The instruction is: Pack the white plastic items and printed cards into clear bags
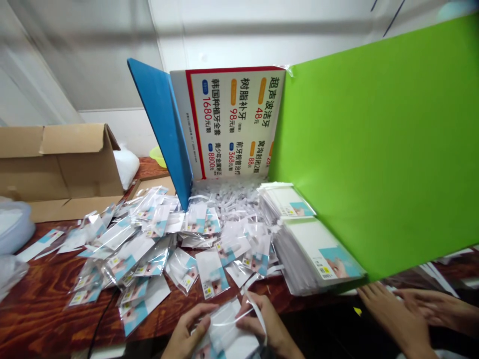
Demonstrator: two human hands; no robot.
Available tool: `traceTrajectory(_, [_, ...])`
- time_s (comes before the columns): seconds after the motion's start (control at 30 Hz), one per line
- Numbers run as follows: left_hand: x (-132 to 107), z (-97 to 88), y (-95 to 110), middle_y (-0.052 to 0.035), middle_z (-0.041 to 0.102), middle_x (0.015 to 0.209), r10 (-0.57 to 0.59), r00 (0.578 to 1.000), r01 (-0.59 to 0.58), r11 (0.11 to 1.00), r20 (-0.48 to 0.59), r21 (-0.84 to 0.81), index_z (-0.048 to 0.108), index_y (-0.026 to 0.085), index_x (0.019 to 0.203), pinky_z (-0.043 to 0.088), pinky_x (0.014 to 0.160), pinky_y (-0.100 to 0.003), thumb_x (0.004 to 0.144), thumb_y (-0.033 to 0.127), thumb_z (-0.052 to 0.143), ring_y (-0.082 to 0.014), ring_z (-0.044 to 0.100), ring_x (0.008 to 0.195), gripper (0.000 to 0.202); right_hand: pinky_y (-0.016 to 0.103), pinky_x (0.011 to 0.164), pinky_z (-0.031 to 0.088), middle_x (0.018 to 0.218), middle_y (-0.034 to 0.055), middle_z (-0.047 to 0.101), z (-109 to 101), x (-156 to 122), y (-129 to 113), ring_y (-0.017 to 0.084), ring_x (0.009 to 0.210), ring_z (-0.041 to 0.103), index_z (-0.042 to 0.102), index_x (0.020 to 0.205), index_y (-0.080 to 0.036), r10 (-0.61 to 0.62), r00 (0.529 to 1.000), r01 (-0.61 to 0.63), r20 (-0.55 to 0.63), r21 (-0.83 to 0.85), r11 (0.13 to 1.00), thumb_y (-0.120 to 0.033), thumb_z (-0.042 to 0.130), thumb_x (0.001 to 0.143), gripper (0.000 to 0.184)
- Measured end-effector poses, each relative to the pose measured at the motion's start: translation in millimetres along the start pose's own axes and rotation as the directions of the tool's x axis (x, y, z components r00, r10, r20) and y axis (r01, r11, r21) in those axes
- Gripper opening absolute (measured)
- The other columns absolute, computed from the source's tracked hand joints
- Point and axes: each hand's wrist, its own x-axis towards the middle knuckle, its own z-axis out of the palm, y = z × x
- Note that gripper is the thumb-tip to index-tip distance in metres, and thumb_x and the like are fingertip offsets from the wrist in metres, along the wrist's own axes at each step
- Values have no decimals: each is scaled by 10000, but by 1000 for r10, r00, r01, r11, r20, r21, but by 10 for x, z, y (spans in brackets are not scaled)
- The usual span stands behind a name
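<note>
two hands are at work at the bottom edge of the head view, at six o'clock. the left hand (184,333) and the right hand (270,326) both grasp one clear plastic sleeve holding a white card with a blue corner (224,333), held just above the near edge of the dark reddish wood-grain tabletop (33,319). a thin white strip (258,310) loops up from the sleeve by the right fingers; whether it is fully free cannot be told.

judgement: the step in hand appears to be sealing one packet, with the strip being dealt with at the sleeve mouth. the next move would call for a firm pinch on the sleeve with the left hand while the right handles the strip cleanly.

at eleven o'clock lies a loose heap of filled clear packets (149,249). at one o'clock stands a neat stack of flat packets (318,252), beside a bright green upright board (381,149). at twelve o'clock sit a pile of discarded white strips (228,197), a printed price board (232,119) and a blue panel (164,124). an open brown cardboard box (56,164) is at ten o'clock. another person's hands (407,311) rest at four o'clock, apart from the work.
</note>
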Motion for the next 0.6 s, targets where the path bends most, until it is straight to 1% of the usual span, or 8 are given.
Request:
traceTrajectory(0.1, [11, 29, -57, -116, 764, 1101, -7, 998, 5, 999, -66, -36, 787, 208, 1092, 573, 729, -335, 749, 752, 643, -299, 705, 893, 659, 267, 626, 372, 659, -22, 567, 59, 6, -3, 136, 635, 476, 749, 606, -171, 43, 999, -43, 1, 61, 997, -443, 910, 556, 320])
traceTrajectory(0.17, [22, 17, -102, -111, 772, 1060, -11, 993, 4, 998, -120, -58, 792, 207, 1074, 576, 726, -329, 719, 760, 662, -312, 703, 927, 669, 278, 628, 391, 651, -5, 595, 57, -2, -3, 146, 628, 491, 775, 642, -171, 31, 1000, -31, -2, 101, 994, -529, 892, 575, 382])
traceTrajectory(0.27, [109, -29, -91, -111, 771, 1064, -11, 981, -6, 996, -193, -89, 787, 204, 1088, 584, 754, -328, 692, 760, 689, -326, 695, 996, 689, 286, 633, 415, 702, 30, 663, 3, -8, 9, 167, 651, 531, 818, 802, -169, 18, 988, 3, -151, 140, 990, -620, 793, 703, 463])
traceTrajectory(0.33, [256, -36, 24, -114, 760, 1120, -5, 956, -36, 990, -293, -137, 775, 192, 1107, 589, 754, -325, 687, 746, 711, -326, 699, 1018, 698, 281, 608, 417, 699, 26, 673, -57, -3, 13, 159, 618, 515, 821, 898, -179, 21, 952, 24, -306, 143, 989, -629, 748, 757, 477])
traceTrajectory(0.4, [482, 5, 228, -124, 749, 1167, 26, 915, -110, 976, -402, -188, 735, 179, 1175, 598, 760, -344, 729, 735, 686, -317, 717, 999, 714, 286, 600, 431, 691, 25, 680, -129, 7, -4, 163, 602, 518, 819, 921, -181, 12, 917, 40, -399, 121, 992, -626, 755, 752, 480])
traceTrajectory(0.47, [750, 84, 465, -137, 732, 1236, 102, 887, -204, 961, -451, -185, 658, 182, 1295, 593, 863, -396, 830, 720, 583, -311, 719, 1057, 715, 310, 655, 473, 742, 44, 714, -207, 16, -47, 203, 676, 584, 820, 898, -179, -25, 908, 64, -418, 81, 995, -625, 755, 749, 474])
traceTrajectory(0.5, [879, 128, 570, -141, 697, 1316, 164, 876, -245, 962, -453, -125, 628, 189, 1338, 555, 969, -415, 878, 705, 521, -304, 681, 1166, 699, 327, 703, 493, 788, 57, 736, -246, 16, -71, 232, 741, 618, 820, 891, -181, -47, 911, 76, -409, 55, 996, -619, 750, 756, 464])
traceTrajectory(0.6, [1130, 227, 724, -131, 593, 1469, 244, 877, -275, 961, -414, -17, 648, 205, 1330, 392, 1162, -424, 881, 642, 573, -285, 514, 1393, 631, 350, 798, 503, 865, 72, 770, -344, -32, -87, 278, 861, 661, 810, 863, -194, -89, 944, 72, -319, -65, 995, -604, 696, 809, 429])
